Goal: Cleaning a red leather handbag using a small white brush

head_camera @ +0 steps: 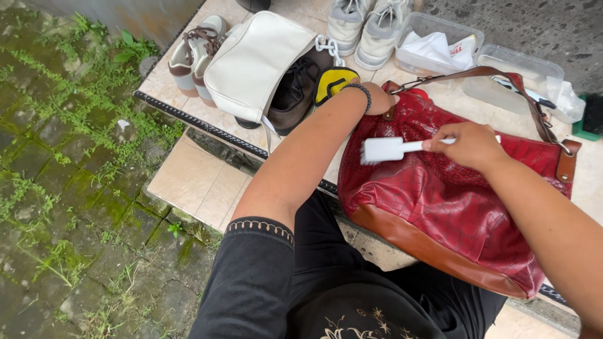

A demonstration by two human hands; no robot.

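Left hand reaches forward, wrist bent; right hand fingers curled shut.

Daylight falls on a beige tiled step with a dark edge strip. To the left, mossy paving stones sprout weeds; a grey wall stands far left.

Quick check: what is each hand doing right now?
Left hand: gripping the top edge of the red bag.
Right hand: closed around the handle of a white brush, held against the bag.
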